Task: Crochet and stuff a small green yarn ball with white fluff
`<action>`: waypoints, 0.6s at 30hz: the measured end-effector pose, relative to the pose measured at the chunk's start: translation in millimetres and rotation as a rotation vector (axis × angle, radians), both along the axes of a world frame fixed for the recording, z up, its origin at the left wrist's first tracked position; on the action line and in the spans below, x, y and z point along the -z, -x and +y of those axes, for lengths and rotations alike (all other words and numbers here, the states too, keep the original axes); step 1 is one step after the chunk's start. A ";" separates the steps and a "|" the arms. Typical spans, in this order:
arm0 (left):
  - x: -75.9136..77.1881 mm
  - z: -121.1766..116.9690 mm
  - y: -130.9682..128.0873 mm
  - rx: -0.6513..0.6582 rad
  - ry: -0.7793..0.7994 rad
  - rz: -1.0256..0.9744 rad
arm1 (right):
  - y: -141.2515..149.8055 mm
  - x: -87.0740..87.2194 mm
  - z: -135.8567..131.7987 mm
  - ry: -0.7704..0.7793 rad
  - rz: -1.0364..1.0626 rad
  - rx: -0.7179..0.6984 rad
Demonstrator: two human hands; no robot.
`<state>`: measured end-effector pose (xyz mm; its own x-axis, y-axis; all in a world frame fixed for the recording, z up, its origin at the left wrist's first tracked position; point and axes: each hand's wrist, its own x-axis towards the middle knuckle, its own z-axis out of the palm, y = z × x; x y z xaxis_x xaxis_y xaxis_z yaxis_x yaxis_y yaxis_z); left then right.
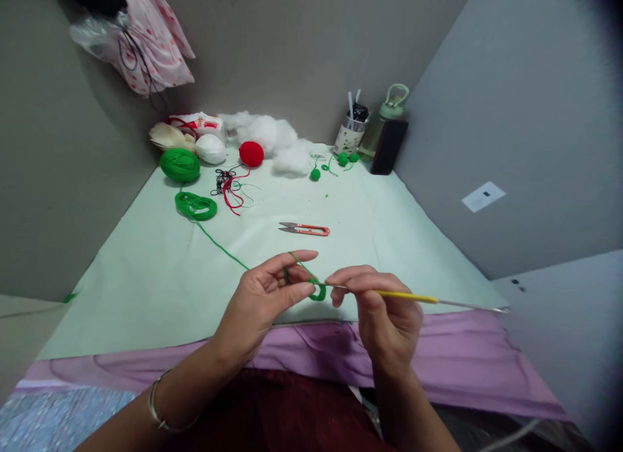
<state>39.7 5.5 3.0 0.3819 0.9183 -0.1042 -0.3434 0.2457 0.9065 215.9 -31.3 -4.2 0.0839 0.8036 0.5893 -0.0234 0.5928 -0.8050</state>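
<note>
Between the thumb and fingers of my left hand (265,293) is a small ring of green crochet work (318,292). Green yarn (221,246) loops over the raised index finger and trails back to a loose green coil (195,206) and a green yarn ball (180,165). My right hand (384,309) is closed round a crochet hook (409,297) with a yellow grip, its thin metal tip at the green ring and its other end pointing right. Thread snips (304,229) with orange handles lie on the table beyond my hands.
At the back left sit a white yarn ball (211,149), a red yarn ball (251,154) and fluffy white stuffing (272,137). Small green crocheted balls (316,174) lie near a pen cup (350,134), a green bottle (374,131) and a dark phone (389,147). Grey walls enclose the table.
</note>
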 end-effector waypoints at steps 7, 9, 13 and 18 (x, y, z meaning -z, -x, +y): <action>0.4 0.0 0.1 -0.016 -0.012 0.025 | -0.7 1.3 -1.2 0.013 -0.025 -0.001; 0.4 -0.7 -0.6 -0.029 -0.014 0.030 | -0.8 0.8 -1.7 0.001 -0.049 0.005; 0.1 -1.2 -2.0 -0.042 -0.018 0.046 | -0.8 0.6 -2.2 -0.030 -0.088 0.027; 1.2 -1.1 -2.9 -0.060 -0.043 0.074 | -2.0 0.0 -4.2 -0.054 -0.189 0.055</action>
<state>42.6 4.3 1.9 0.3184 0.9437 -0.0899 -0.2885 0.1868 0.9391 217.9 -35.6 -4.2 0.0110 0.7677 0.6407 0.1587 0.6313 -0.7591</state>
